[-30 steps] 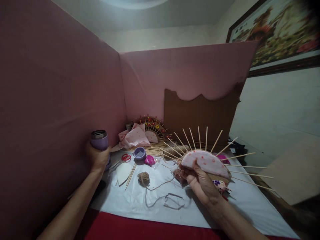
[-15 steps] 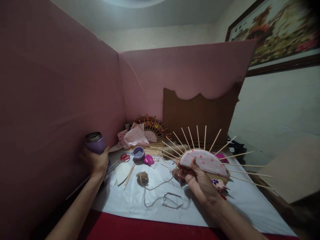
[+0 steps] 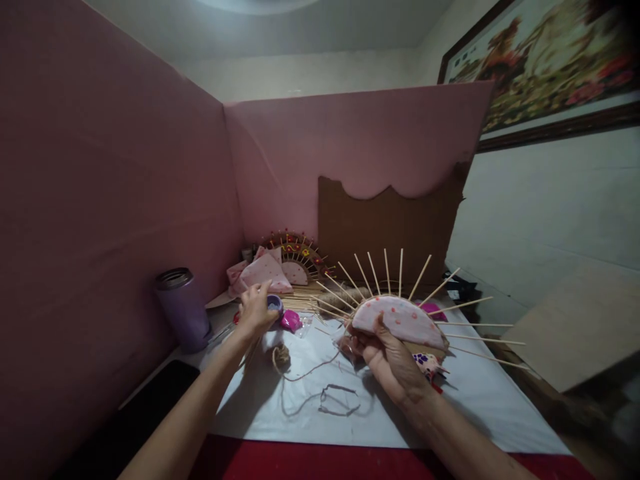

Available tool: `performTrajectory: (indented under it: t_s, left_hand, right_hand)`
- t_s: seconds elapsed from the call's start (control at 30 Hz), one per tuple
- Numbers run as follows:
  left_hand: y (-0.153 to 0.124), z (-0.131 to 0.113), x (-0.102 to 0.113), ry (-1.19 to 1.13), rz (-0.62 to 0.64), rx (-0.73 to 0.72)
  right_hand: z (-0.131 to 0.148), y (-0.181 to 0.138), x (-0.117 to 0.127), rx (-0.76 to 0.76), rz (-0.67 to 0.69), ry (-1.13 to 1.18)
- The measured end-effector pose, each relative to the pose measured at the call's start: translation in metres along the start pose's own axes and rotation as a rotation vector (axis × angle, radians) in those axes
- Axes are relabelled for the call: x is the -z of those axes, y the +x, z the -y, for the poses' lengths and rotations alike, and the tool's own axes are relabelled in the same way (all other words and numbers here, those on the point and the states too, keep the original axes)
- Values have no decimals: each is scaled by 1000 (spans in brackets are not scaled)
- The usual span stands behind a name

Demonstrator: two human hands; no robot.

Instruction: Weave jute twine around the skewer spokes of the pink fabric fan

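Note:
My right hand (image 3: pixel 393 360) grips a half-round piece covered in dotted pink-white fabric (image 3: pixel 395 317), with thin wooden sticks (image 3: pixel 401 273) fanning out from its curved edge. My left hand (image 3: pixel 256 312) reaches over the table with its fingers curled around the side of a small purple lid (image 3: pixel 274 305); the hand partly hides the lid. Left of that hand stands an open purple tumbler (image 3: pixel 185 310), upright. A bright pink packet (image 3: pixel 291 321) lies just right of the lid. Below it is a small ball of twine (image 3: pixel 281 357), its loose strand running toward my right hand.
A decorated half-round stick piece (image 3: pixel 295 257) and folded pink fabric (image 3: pixel 265 270) sit at the back. Brown cardboard (image 3: pixel 390 233) leans against the pink partition (image 3: pixel 350 133). Glasses-like thin wire or twine (image 3: pixel 340 400) lies in front. A dark flat object (image 3: pixel 160 393) is at the left edge.
My left hand has let go of the tumbler, leaving it standing at the left, and moved right to the purple lid. My right hand still holds the fabric-covered half-round piece.

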State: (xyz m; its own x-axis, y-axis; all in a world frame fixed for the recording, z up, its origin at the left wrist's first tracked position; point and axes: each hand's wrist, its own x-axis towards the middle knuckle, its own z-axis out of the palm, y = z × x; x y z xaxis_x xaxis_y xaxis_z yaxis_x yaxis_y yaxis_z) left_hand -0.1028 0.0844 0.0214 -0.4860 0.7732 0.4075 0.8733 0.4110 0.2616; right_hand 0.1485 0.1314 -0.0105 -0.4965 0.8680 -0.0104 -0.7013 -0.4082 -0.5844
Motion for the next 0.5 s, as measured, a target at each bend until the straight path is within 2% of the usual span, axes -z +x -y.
performTrajectory:
  t_s: [0.13, 0.27, 0.37, 0.5]
  left_hand:
    - [10, 2, -22, 48, 107, -2]
    - [11, 3, -29, 62, 149, -24]
    - [9, 2, -25, 48, 118, -37]
    - [6, 2, -11, -11, -5, -15]
  right_hand:
    - [0, 1, 1, -4, 12, 10]
    - [-1, 1, 3, -17, 34, 46]
    - [-1, 1, 3, -16, 29, 49]
    - [-1, 1, 4, -16, 20, 16]
